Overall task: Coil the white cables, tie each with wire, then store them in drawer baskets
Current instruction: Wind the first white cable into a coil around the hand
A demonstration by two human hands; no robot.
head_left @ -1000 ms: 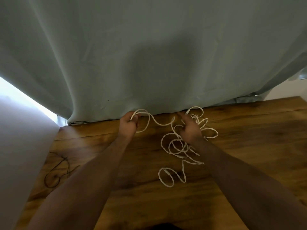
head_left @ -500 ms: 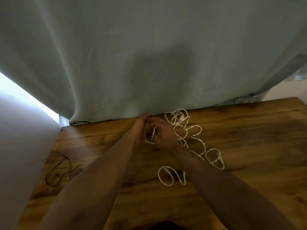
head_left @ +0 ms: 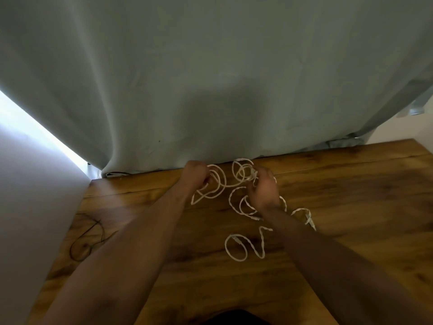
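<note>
Left hand [head_left: 195, 176] and right hand [head_left: 264, 192] have parted, gripping cable [head_left: 243, 171].

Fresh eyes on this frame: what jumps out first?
By the curtain, the left hand holds coiled loops of white cable; the right hand holds its tangle. The rest sprawls loose on the wooden table, and a dark wire lies near its left edge.

We lose stretches of the white cable [head_left: 262, 242] under the right hand [head_left: 263, 191] and forearm. Fingertips of the left hand [head_left: 195, 175] are curled out of sight. The dark wire [head_left: 97, 225] passes behind the left forearm; its end is untraceable. Dark shape [head_left: 234, 317] at the bottom edge, cut off, unidentifiable.
</note>
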